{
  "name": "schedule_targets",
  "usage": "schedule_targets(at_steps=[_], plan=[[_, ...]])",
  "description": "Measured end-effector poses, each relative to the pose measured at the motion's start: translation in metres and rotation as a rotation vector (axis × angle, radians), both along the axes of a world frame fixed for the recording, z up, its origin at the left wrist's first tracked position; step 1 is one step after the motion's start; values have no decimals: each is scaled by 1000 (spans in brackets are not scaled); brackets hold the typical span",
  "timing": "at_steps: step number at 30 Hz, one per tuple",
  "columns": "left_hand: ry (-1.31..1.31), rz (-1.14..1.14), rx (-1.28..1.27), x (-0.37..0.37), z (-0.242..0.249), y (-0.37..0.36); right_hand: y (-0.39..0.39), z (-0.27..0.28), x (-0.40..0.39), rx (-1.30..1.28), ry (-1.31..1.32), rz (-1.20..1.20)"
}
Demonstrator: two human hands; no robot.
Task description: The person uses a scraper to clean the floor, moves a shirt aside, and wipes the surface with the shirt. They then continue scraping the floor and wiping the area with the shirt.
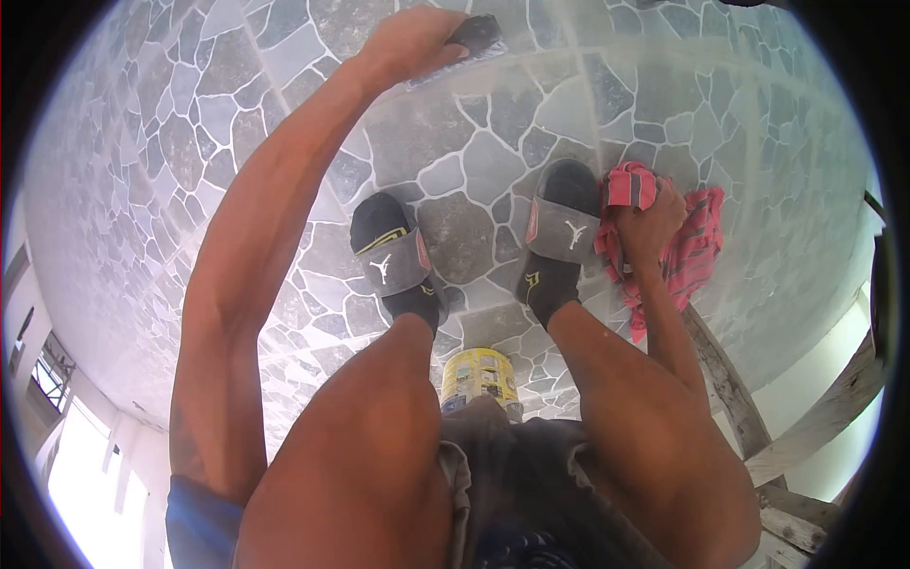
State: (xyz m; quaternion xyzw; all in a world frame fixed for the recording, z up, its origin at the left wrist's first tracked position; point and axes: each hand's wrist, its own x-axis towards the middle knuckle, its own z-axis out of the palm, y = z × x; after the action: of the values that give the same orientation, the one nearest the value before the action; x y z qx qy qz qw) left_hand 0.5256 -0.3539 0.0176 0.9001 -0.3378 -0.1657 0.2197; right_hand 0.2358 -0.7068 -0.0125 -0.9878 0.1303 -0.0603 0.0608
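My left hand (pixel 417 43) is closed around a dark pad (pixel 478 34) at the top of the view, low over the stone-patterned floor tiles (pixel 422 128). A whitish smear shows on the tiles by the pad's lower edge. On the right, beside my foot, my right hand (pixel 651 223) grips a red and grey striped cloth (pixel 692 248). Part of the cloth sticks up above the fingers and the rest spreads over the floor around the hand.
My feet in dark socks and grey slides (pixel 393 264) stand on the tiles. A yellow bucket (pixel 479 373) is between my legs. Weathered wooden beams (pixel 725 379) stand at the lower right. Bright openings in a wall show at the lower left.
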Motion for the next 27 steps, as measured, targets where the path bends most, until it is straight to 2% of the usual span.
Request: schedule_targets(at_steps=[2,4,5,7,8,10,11,12,13,14,15,17,21,23,26,27], plan=[[58,-4,23,-5,0,6,1,4,1,12,11,13],[187,35,62,-2,9,43,-2,2,3,40,7,38],[149,53,43,2,3,70,-4,1,1,53,6,36],[383,261,30,-5,4,99,5,15,4,72,137,-52],[299,235,80,-10,6,96,11,19,11,85,192,-84],[125,181,70,-21,0,70,10,9,7,34,62,-19],[96,127,162,-22,-3,61,5,6,7,1,3,18],[83,124,111,-20,0,67,-2,3,9,3,-5,43],[82,116,67,-18,4,80,-7,-1,5,13,-2,62],[264,142,163,-4,11,102,-9,-3,0,20,4,75],[306,237,150,-1,18,121,-9,-6,-1,12,-14,75],[298,262,104,0,-3,154,-3,-3,-1,5,-42,70],[139,180,193,-28,-3,85,9,17,15,18,57,-13],[145,100,143,-24,-3,99,2,15,12,71,152,2],[288,215,166,-19,10,149,4,7,8,2,-97,104],[281,218,172,-25,9,149,6,9,5,5,-56,65]])
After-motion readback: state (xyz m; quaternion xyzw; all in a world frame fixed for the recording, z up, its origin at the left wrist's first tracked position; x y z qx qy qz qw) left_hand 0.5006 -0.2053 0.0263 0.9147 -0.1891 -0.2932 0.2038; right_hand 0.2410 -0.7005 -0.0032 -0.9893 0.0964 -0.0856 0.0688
